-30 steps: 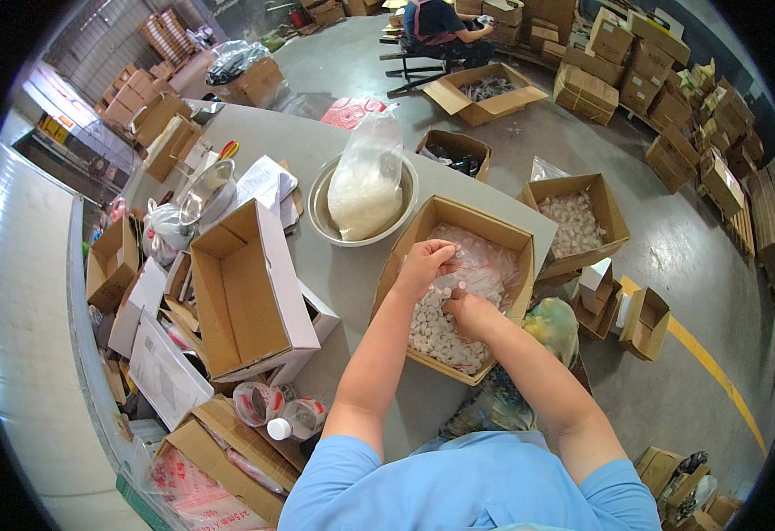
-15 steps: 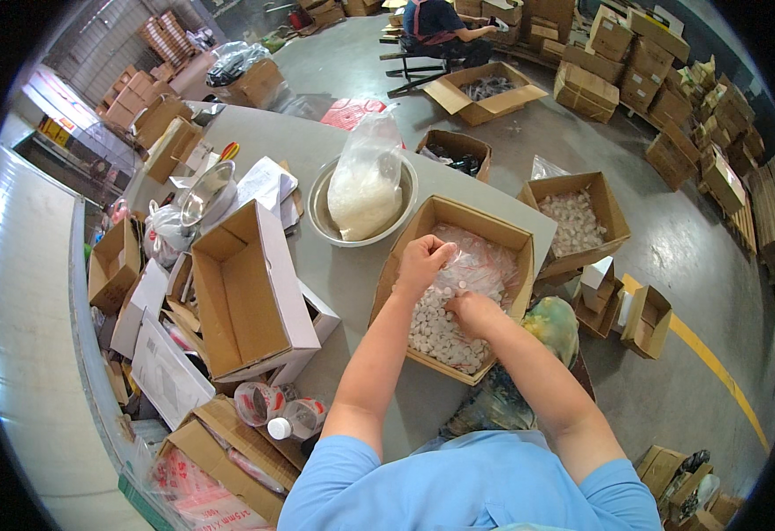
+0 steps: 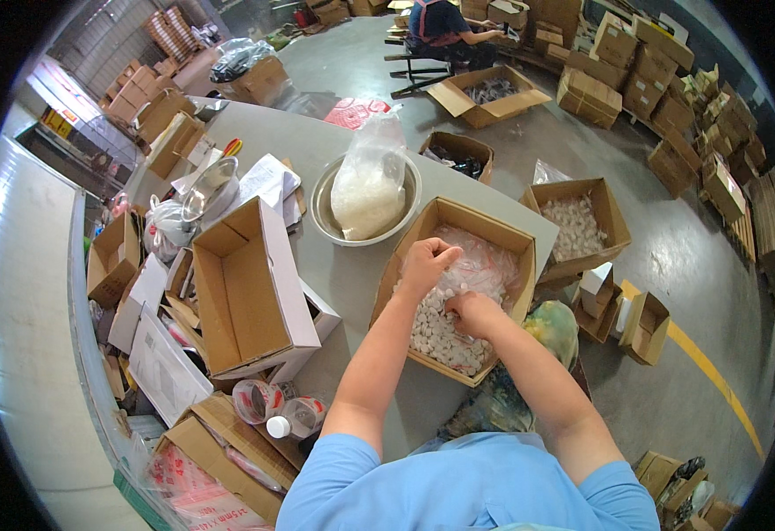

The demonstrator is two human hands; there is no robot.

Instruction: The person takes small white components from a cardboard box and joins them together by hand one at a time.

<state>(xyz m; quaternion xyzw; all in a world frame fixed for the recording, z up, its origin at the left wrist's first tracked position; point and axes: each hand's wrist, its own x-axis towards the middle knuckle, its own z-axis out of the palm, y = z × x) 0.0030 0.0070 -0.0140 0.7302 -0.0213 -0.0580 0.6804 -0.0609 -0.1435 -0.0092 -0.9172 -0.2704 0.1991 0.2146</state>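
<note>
An open cardboard box (image 3: 512, 334) stands on the grey table in front of me. Its near part is filled with small white plastic pieces (image 3: 441, 336); clear plastic bags with red lines (image 3: 491, 265) lie in the far part. Above the middle of the box, my left hand (image 3: 426, 265) is closed in a pinch on clear plastic that looks like one of these bags. My right hand (image 3: 478, 315) is lower, among the white pieces, with its fingers curled together. Whatever lies between its fingertips is hidden.
A metal bowl (image 3: 316, 215) holding a plastic bag of pale material (image 3: 367, 199) sits beyond the box. Left are an empty carton (image 3: 244, 301) and plastic bottles (image 3: 300, 417). More cartons (image 3: 616, 212) stand to the right. Farther off, a person (image 3: 441, 31) sits.
Both hands stay over the box, with only slight finger movement. The whole view has shifted a little. In the distance, the seated person's hands have moved slightly.
</note>
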